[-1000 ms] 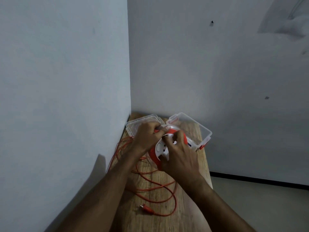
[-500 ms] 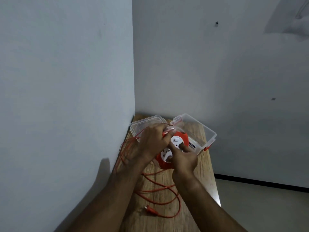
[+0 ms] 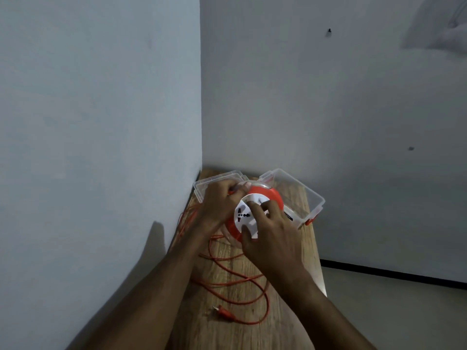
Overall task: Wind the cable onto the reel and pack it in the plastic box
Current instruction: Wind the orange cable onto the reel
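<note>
The reel (image 3: 255,210) sits tilted between both hands above the wooden surface (image 3: 300,251), just in front of the open box (image 3: 300,195). The left hand (image 3: 217,205) curls its fingers (image 3: 241,186) over the reel's far rim, pinching the cable (image 3: 235,279) there. The right hand (image 3: 273,233) spreads its fingers (image 3: 252,207) on the white socket face, thumb at the near edge. Loose cable loops lie on the surface, ending in the plug (image 3: 225,313).

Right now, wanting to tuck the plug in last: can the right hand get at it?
Probably yes: the plug lies uncovered on the table, but the right hand is busy on the reel.
</note>
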